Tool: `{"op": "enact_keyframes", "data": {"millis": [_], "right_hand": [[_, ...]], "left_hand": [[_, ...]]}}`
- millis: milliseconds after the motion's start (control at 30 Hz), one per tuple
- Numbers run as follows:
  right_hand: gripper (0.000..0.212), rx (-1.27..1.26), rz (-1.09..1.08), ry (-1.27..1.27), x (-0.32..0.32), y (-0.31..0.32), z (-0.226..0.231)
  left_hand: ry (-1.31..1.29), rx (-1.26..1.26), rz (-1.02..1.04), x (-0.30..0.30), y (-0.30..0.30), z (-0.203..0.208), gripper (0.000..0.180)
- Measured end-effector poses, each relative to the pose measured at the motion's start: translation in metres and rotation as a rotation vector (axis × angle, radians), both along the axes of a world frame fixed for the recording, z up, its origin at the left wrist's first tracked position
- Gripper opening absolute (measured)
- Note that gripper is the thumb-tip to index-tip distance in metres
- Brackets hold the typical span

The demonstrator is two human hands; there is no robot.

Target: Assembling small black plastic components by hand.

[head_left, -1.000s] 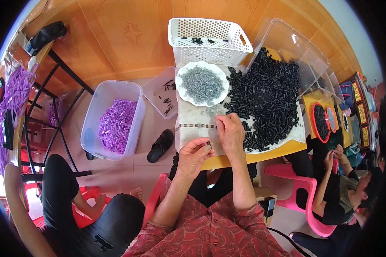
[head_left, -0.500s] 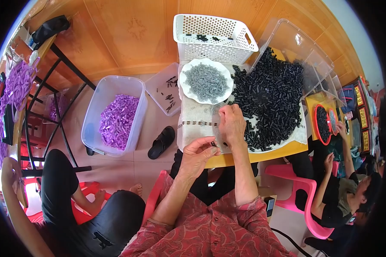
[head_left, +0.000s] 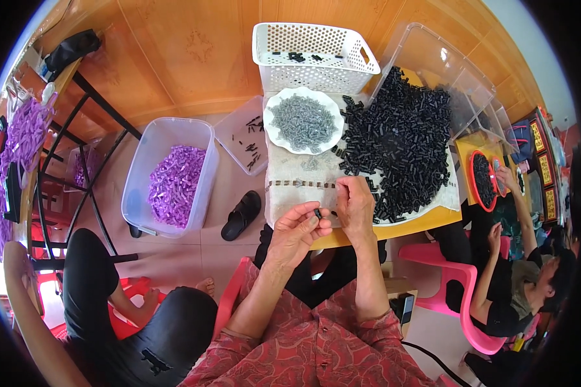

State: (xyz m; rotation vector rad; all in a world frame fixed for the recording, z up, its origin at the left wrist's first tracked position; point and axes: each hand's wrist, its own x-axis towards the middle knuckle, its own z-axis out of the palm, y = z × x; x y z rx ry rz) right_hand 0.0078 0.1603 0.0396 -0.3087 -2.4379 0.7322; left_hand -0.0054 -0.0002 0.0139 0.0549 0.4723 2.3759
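Between the thumb and fingertips of my left hand is a small black plastic piece, standing up out of the pinch. Close beside it on the right, my right hand has its fingers curled together over the cloth, and whatever they may hold is hidden. A pale cloth with a dark dashed stripe lies under both hands. Beyond them stands a white scalloped plate heaped with small clear plastic pieces. A few clear pieces lie on the cloth in front of it. Right of my hands spreads a big pile of black pieces.
Behind the plate is a white perforated basket. A clear bin lies tipped behind the black pile. On the floor at left stand a bin of purple pieces and a black sandal. People sit on both sides.
My right hand has drawn back toward me from near the plate, its fingers now closer together. My left hand stays about where it was, with the black piece turned more upright.
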Motion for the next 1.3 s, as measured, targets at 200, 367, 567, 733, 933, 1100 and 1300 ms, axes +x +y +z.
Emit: {"op": "enact_keyframes", "data": {"millis": [200,367,567,733,933,1100,1300], "right_hand": [[0.01,0.022,-0.016,-0.04,-0.008,-0.003,0.002],[0.009,0.042,0.031,-0.028,-0.022,-0.008,0.004],[0.006,-0.024,-0.012,-0.14,-0.032,-0.004,0.003],[0.01,0.071,0.082,-0.099,-0.046,-0.01,-0.004],[0.01,0.173,0.088,-0.136,-0.057,-0.01,-0.009],[0.012,0.296,0.18,-0.157,-0.061,-0.009,-0.004],[0.013,0.176,0.236,-0.066,-0.051,-0.008,-0.001]], "left_hand": [[0.0,0.01,0.041,-0.001,-0.001,-0.005,0.028],[0.001,-0.02,0.068,-0.001,-0.003,-0.01,0.028],[0.0,-0.064,0.06,-0.002,-0.003,-0.01,0.027],[-0.011,-0.071,0.048,-0.004,-0.002,-0.011,0.027],[0.02,-0.066,0.048,-0.004,-0.001,-0.01,0.025],[0.025,-0.089,0.044,-0.002,-0.001,-0.012,0.025],[0.019,-0.075,0.046,-0.002,-0.002,-0.011,0.025]]}}
